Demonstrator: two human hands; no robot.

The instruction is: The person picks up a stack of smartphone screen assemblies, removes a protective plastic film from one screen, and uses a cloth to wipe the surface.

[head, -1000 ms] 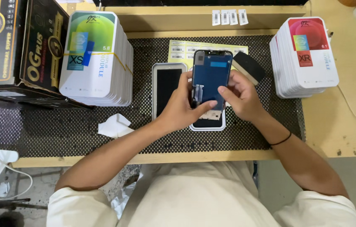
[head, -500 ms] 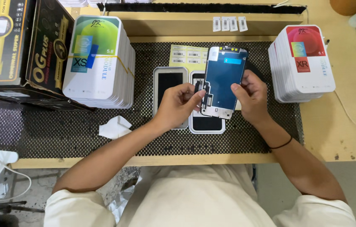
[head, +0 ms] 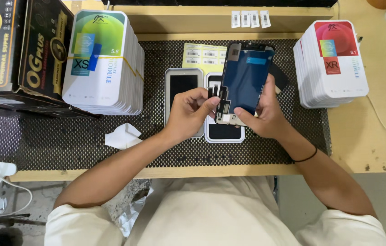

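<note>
Since half a second ago the phone screen panel (head: 244, 82) tilted slightly; right hand (head: 266, 116) clamps its edge above the black mesh mat (head: 65, 141) while left hand (head: 192, 114) pinches its flex cable (head: 217, 98), apparently inspecting, needing gentle fingers.

A phone-repair workshop: stacked screen boxes (head: 104, 64) flank a perforated bench mat (head: 65, 141).

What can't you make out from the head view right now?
- Lower end of the phone screen panel: covered by the left hand and right hand.
- White tray below: contents mostly hidden by panel and hands.
- Black box: cut off by the left edge.
- Yellow label sheet: print too small.
</note>
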